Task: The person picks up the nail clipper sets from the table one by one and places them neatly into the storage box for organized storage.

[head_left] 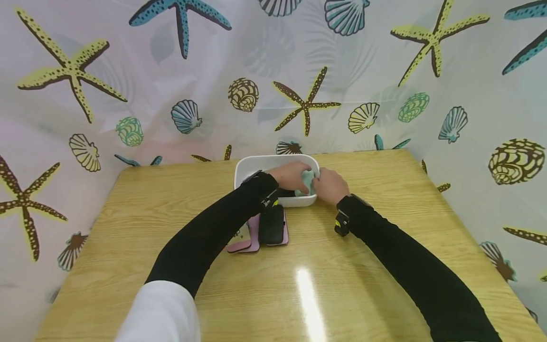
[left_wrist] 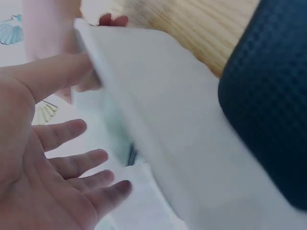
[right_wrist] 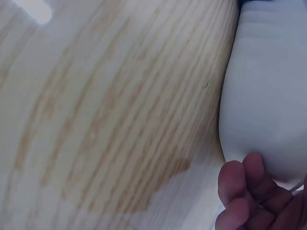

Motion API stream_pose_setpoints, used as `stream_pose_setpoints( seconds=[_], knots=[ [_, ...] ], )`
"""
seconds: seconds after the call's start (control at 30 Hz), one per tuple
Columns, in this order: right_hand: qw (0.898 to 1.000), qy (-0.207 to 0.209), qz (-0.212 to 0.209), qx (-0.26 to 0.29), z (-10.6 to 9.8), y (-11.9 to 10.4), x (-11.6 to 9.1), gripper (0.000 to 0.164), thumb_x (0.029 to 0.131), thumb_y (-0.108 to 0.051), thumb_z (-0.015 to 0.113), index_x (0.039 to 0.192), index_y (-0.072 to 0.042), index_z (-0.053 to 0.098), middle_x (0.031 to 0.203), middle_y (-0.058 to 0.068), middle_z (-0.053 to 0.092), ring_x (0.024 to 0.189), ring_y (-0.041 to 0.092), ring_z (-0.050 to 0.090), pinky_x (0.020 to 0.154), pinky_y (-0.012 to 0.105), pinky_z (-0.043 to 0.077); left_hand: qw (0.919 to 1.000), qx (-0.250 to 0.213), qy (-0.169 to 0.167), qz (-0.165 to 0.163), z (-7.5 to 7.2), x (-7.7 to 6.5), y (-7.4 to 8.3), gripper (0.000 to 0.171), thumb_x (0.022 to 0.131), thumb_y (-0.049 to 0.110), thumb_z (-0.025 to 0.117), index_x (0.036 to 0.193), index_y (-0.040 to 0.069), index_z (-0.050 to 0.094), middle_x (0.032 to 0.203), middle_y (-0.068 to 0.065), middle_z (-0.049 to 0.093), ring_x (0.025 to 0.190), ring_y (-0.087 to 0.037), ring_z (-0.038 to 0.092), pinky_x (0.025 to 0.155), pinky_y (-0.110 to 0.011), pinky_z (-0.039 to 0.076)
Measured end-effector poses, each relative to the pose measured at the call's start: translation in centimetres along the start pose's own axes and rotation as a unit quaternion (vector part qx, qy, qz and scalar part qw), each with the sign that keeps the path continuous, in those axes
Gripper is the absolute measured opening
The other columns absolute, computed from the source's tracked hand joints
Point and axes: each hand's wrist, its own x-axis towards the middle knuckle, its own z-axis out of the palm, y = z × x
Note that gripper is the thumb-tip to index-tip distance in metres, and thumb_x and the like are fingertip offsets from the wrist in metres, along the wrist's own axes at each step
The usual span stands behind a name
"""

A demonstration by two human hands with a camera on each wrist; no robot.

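Note:
A white plastic bin (head_left: pixel 295 201) stands at the back of the table. My left hand (head_left: pixel 290 175) reaches into its right end, fingers spread and relaxed in the left wrist view. A pale green item (head_left: pixel 306 180), its kind unclear, is between that hand's thumb and fingers in the head view. With its thumb over the rim and fingertips against the outer wall, my right hand (head_left: pixel 331 185) grips the bin's right end. Something dark (head_left: pixel 286 193) lies inside the bin, mostly hidden by the left arm.
In front of the bin lies a black case-like item (head_left: pixel 271 225) over a pink one (head_left: pixel 286 235). Beside it are a pink flat item (head_left: pixel 254 235) and a patterned one (head_left: pixel 241 238). The wooden table (head_left: pixel 342 285) meets a shell-print curtain (head_left: pixel 256 57).

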Motion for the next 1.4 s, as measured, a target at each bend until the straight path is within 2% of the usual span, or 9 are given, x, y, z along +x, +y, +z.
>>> stream_pose_setpoints(
  seconds=[0.13,0.43,0.6,0.8,0.97,1.07,1.13,1.23,1.4],
  knots=[
    [1.000,-0.006,0.002,-0.004,0.0,-0.3,0.0,0.026,0.102,-0.020,0.042,0.105,0.001,0.058,0.080,0.010,0.055,0.065,0.022,0.053,0.057,0.033,0.040,0.9994,0.022,0.002,-0.025,-0.7,-2.6,0.3,0.067,0.094,0.031,0.070,0.150,0.005,0.044,0.151,-0.011,0.047,0.134,-0.019,0.045,0.114,-0.034,0.037],
    [1.000,0.004,0.009,-0.001,-0.1,-0.2,0.1,0.029,0.101,-0.020,0.043,0.109,0.003,0.058,0.079,0.011,0.055,0.064,0.023,0.052,0.055,0.032,0.039,0.9939,0.097,0.037,-0.036,-1.6,-10.5,0.1,0.063,0.095,0.040,0.067,0.147,0.007,0.051,0.147,-0.012,0.052,0.136,-0.025,0.048,0.111,-0.039,0.040],
    [1.000,0.005,0.014,-0.003,-0.4,-0.1,0.2,0.029,0.100,-0.021,0.042,0.108,0.003,0.058,0.080,0.011,0.055,0.066,0.023,0.053,0.056,0.033,0.040,0.9933,0.092,0.056,-0.042,-1.4,-14.5,-0.3,0.062,0.093,0.040,0.069,0.144,0.008,0.054,0.143,-0.012,0.055,0.130,-0.025,0.053,0.105,-0.039,0.046],
    [1.000,0.002,0.017,0.004,-0.4,-0.1,0.1,0.029,0.100,-0.021,0.042,0.108,0.001,0.058,0.080,0.011,0.055,0.067,0.024,0.053,0.058,0.033,0.040,0.9899,0.105,0.072,-0.061,0.1,-18.3,-0.5,0.060,0.089,0.039,0.073,0.137,0.005,0.060,0.130,-0.011,0.064,0.103,-0.021,0.064,0.088,-0.037,0.054],
    [1.000,-0.001,0.019,0.009,0.1,-0.3,-0.3,0.030,0.100,-0.021,0.043,0.111,0.002,0.058,0.082,0.011,0.056,0.069,0.024,0.054,0.059,0.034,0.041,0.9883,0.102,0.077,-0.084,2.0,-20.4,-1.0,0.074,0.081,0.040,0.082,0.143,0.010,0.055,0.121,-0.006,0.066,0.087,-0.019,0.057,0.076,-0.035,0.049],
    [1.000,-0.003,0.021,0.007,0.4,-0.1,-0.4,0.031,0.100,-0.021,0.043,0.113,0.003,0.058,0.084,0.011,0.056,0.070,0.024,0.054,0.060,0.033,0.041,0.9863,0.105,0.069,-0.106,3.1,-21.0,-1.4,0.084,0.077,0.047,0.084,0.146,0.012,0.050,0.123,-0.005,0.062,0.096,-0.022,0.054,0.083,-0.038,0.048],
    [1.000,-0.003,0.021,0.008,0.6,0.1,-0.4,0.032,0.100,-0.021,0.043,0.115,0.003,0.058,0.084,0.011,0.057,0.071,0.024,0.055,0.061,0.034,0.041,0.9850,0.112,0.062,-0.116,3.8,-21.3,-1.8,0.086,0.076,0.052,0.083,0.143,0.008,0.052,0.122,-0.007,0.060,0.103,-0.025,0.054,0.088,-0.042,0.048],
    [1.000,-0.001,0.021,0.009,0.7,0.2,-0.3,0.033,0.101,-0.021,0.043,0.116,0.003,0.058,0.085,0.011,0.057,0.071,0.024,0.055,0.061,0.034,0.041,0.9849,0.114,0.056,-0.117,4.6,-21.6,-2.5,0.092,0.074,0.054,0.085,0.144,0.006,0.050,0.133,-0.012,0.056,0.115,-0.030,0.055,0.098,-0.047,0.047],
    [1.000,0.009,0.017,0.007,0.3,0.0,0.0,0.031,0.100,-0.020,0.043,0.112,0.003,0.059,0.084,0.011,0.056,0.070,0.024,0.054,0.060,0.033,0.041,0.9843,0.116,0.050,-0.123,5.3,-21.3,-3.5,0.099,0.073,0.053,0.086,0.149,0.007,0.044,0.138,-0.015,0.054,0.118,-0.030,0.056,0.098,-0.045,0.048]
  ],
)
